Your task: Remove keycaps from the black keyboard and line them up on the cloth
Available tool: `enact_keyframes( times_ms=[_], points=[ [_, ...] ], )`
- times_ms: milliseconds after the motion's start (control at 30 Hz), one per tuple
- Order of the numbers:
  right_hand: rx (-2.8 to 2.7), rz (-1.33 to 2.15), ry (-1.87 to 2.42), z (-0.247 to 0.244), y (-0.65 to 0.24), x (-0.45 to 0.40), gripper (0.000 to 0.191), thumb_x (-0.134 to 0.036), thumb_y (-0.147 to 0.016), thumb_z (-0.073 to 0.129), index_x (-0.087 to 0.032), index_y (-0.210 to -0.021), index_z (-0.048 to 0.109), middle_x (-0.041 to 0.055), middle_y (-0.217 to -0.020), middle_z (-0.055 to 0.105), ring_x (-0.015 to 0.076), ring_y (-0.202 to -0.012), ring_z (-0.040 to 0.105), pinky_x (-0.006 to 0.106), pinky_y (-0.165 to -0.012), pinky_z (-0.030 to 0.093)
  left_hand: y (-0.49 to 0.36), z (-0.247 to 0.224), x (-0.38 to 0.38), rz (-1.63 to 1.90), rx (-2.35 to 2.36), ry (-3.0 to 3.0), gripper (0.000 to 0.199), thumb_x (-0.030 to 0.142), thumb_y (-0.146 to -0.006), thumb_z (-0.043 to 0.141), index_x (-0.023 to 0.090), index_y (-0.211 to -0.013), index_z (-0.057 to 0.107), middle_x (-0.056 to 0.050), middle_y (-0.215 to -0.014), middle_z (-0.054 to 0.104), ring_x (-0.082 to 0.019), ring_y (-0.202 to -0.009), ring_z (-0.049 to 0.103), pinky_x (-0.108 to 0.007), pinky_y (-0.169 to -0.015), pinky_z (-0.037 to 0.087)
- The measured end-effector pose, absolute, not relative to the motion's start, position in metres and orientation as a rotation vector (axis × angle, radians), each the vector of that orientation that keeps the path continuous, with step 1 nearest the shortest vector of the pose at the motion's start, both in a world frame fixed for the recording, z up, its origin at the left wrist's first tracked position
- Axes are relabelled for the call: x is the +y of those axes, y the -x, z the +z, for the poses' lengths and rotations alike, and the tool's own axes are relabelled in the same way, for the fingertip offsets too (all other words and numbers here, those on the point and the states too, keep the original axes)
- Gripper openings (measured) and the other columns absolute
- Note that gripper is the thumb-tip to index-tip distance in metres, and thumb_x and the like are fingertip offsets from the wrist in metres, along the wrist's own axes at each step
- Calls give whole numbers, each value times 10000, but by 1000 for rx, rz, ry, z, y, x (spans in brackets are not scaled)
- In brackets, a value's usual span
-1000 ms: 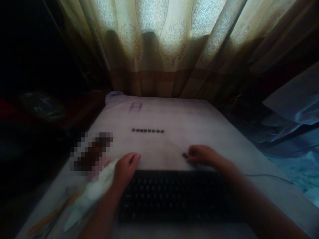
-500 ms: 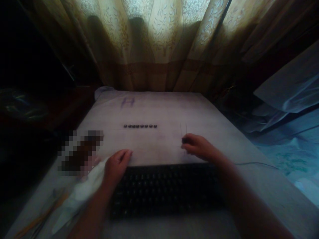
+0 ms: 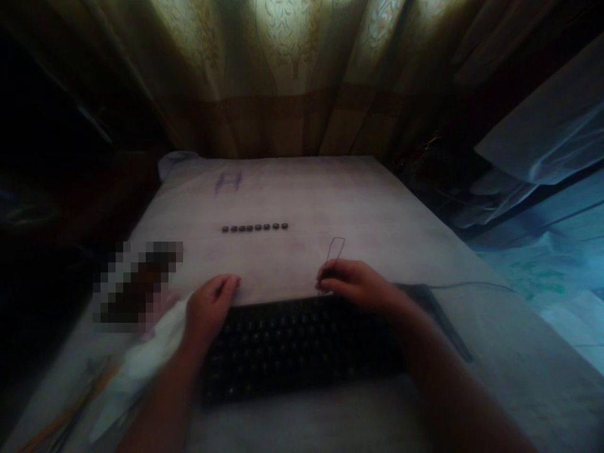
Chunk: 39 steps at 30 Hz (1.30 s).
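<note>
A black keyboard (image 3: 302, 343) lies on the table in front of me. My right hand (image 3: 352, 280) is closed around a thin wire keycap puller (image 3: 338, 238), above the keyboard's far edge. The puller's narrow loop sticks up past the fingers, and the hand covers its other end. My left hand (image 3: 213, 302) rests by the keyboard's far left corner with its fingers curled in, and nothing shows in them. Beyond the hands, several small black keycaps (image 3: 258, 227) stand in a straight row.
White cloth or plastic (image 3: 160, 340) lies left of my left forearm. Nearby are a blurred-out patch (image 3: 139, 286) and an orange-handled tool (image 3: 70, 418). A cable (image 3: 472, 284) leads right from the keyboard. Curtains (image 3: 283, 107) hang behind the table (image 3: 302, 189).
My right hand has moved left and nearer the keyboard with the keycap puller, whose loop now tilts. My left hand stays by the corner. The whole view has shifted a little.
</note>
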State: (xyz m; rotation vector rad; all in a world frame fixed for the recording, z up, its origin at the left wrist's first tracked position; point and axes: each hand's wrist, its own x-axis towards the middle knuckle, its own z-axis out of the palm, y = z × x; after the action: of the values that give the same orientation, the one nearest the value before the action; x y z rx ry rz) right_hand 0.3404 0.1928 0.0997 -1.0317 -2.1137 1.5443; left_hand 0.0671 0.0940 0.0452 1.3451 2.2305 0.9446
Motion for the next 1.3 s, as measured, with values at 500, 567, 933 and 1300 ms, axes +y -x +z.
enact_keyframes(
  times_ms=[500, 567, 933, 1300],
  points=[
    [-2553, 992, 923, 105, -329, 169, 162, -192, -872, 507, -214, -986, 620, 40, -932, 683, 183, -854, 627, 329, -789, 468, -68, 45, 91, 987, 2187, -1363, 384, 514, -803, 445, 210, -866, 670, -43, -859, 723, -220, -832, 648, -326, -782, 483],
    [-2574, 936, 898, 101, -329, 165, 150, -208, -881, 495, -219, -970, 616, 37, -903, 676, 184, -824, 620, 333, -767, 470, -68, 46, 91, 985, 2182, -1362, 377, 506, -807, 444, 211, -867, 670, -40, -864, 724, -218, -839, 649, -319, -778, 482],
    [-2506, 903, 951, 74, -327, 157, 117, -224, -909, 418, -220, -888, 533, 21, -792, 620, 173, -735, 585, 289, -671, 429, -70, 48, 92, 987, 2191, -1368, 375, 492, -798, 435, 202, -847, 668, -45, -866, 723, -216, -841, 650, -307, -772, 474],
    [-2290, 1014, 981, 62, -329, 159, 118, -211, -903, 383, -209, -868, 495, 24, -778, 608, 167, -715, 579, 292, -674, 439, -69, 47, 91, 992, 2185, -1376, 375, 490, -808, 438, 203, -865, 671, -40, -870, 723, -212, -850, 648, -298, -778, 472]
  ],
)
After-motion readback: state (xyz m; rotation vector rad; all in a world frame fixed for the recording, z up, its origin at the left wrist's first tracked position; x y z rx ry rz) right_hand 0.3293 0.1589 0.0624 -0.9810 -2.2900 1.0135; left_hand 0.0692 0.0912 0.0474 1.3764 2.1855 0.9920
